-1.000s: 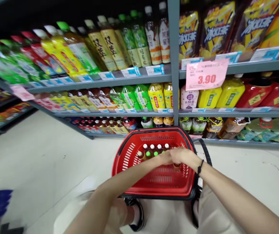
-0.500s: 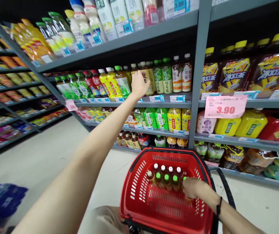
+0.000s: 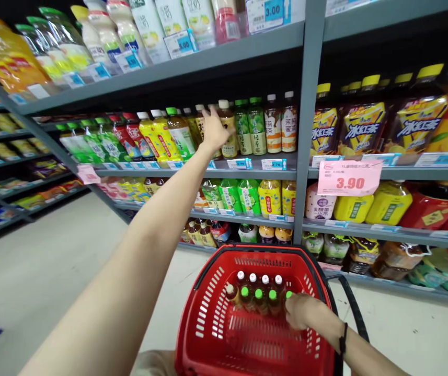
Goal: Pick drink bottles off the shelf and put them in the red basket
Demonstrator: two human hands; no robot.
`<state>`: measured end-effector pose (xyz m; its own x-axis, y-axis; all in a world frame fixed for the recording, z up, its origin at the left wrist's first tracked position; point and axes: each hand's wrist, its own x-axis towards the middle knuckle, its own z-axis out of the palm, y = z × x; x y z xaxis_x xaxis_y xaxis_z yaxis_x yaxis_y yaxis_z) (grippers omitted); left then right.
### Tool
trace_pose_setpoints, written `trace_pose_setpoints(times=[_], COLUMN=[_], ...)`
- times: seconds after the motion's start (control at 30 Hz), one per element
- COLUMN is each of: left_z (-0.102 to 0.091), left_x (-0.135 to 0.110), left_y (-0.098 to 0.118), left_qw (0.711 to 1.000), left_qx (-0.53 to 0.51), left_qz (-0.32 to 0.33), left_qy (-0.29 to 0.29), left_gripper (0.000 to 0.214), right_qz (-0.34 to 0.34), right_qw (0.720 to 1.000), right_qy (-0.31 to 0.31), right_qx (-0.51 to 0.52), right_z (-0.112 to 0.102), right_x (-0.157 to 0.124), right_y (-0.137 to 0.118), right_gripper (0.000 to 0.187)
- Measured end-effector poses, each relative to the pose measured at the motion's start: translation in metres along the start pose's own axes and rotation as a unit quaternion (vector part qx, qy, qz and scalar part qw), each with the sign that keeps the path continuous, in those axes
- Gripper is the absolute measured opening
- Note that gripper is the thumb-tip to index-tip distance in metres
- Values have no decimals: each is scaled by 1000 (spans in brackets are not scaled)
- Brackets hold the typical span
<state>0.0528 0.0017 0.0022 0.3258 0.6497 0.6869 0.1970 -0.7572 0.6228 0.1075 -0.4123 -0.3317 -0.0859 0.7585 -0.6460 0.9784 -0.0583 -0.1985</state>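
A red shopping basket (image 3: 211,324) stands low in front of me with several upright bottles (image 3: 261,295) along its far side, white and green caps showing. My right hand (image 3: 302,312) is down inside the basket, fingers closed round a green-capped bottle at the right end of the row. My left hand (image 3: 214,130) is stretched out to the middle shelf, its fingers spread against a yellow-labelled tea bottle (image 3: 227,128) with a cream cap. Whether that hand grips the bottle I cannot make out.
Grey shelving (image 3: 302,130) full of drink bottles and large yellow packs fills the view ahead. A pink price card (image 3: 348,177) reading 3.90 hangs at the right. Pale floor stretches to the left; a black basket handle (image 3: 351,308) hangs at the right.
One second ago both hands were together in the basket. My left arm rose to the shelf, and its fingers have since spread at the bottles; the right hand stays in the basket.
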Motion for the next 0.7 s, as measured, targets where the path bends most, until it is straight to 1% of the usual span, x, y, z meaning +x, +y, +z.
trace_pose_setpoints(times=[0.03, 0.1, 0.17, 0.2, 0.27, 0.3, 0.33, 0.37, 0.4, 0.43, 0.47, 0.5, 0.53, 0.57, 0.6, 0.63, 0.67, 0.7], left_z=[-4, -13, -23, -29, -39, -44, -48, -51, -54, -55, -56, -57, -57, -58, -58, -59, -60, -62], left_x=[-8, -28, -56, -73, -116, -141, -169, -198, -230, -262, -293, -323, -350, -373, -391, -406, -415, -421], left_y=[2, 14, 36, 50, 79, 92, 103, 110, 114, 114, 111, 105, 97, 87, 78, 68, 60, 54], left_qw=[1000, 996, 994, 991, 984, 981, 979, 981, 982, 977, 965, 946, 923, 904, 886, 872, 862, 853], left_qx=[6, 53, 51, 39, 4, -25, -61, -101, -147, -203, -263, -313, -354, -384, -403, -416, -422, -425], left_qz=[21, 60, 81, 86, 86, 92, 96, 90, 65, 29, -17, -76, -131, -170, -200, -223, -238, -249], left_qy=[0, 27, 61, 93, 154, 169, 170, 140, 94, 51, 14, -33, -71, -87, -109, -133, -153, -172], left_gripper=[83, 81, 81, 84, 91, 92, 92, 91, 88, 83, 77, 72, 70, 69, 68, 67, 66, 64], right_qz=[4, 0, -17, -30, -63, -80, -97, -118, -146, -180, -217, -249, -269, -280, -284, -284, -279, -270], right_qw=[1000, 999, 996, 992, 977, 967, 956, 940, 912, 865, 791, 700, 620, 564, 541, 539, 547, 561], right_qy=[0, 14, 44, 66, 117, 138, 153, 162, 159, 143, 108, 57, -5, -62, -105, -126, -124, -105], right_qx=[9, 37, 78, 103, 164, 199, 230, 278, 350, 446, 562, 667, 737, 774, 785, 783, 780, 775], right_z=[-1, -4, -8, -11, -18, -22, -26, -31, -34, -37, -38, -39, -38, -36, -32, -28, -23, -18], right_x=[-3, -10, -17, -20, -24, -24, -24, -25, -25, -26, -28, -31, -35, -39, -43, -47, -49, -51], right_y=[0, 1, 2, 2, 1, -1, -3, -7, -10, -15, -20, -25, -30, -36, -42, -48, -54, -59], right_gripper=[12, 14, 17, 19, 25, 32, 42, 52, 61, 68, 72, 73, 73, 71, 67, 62, 57, 51])
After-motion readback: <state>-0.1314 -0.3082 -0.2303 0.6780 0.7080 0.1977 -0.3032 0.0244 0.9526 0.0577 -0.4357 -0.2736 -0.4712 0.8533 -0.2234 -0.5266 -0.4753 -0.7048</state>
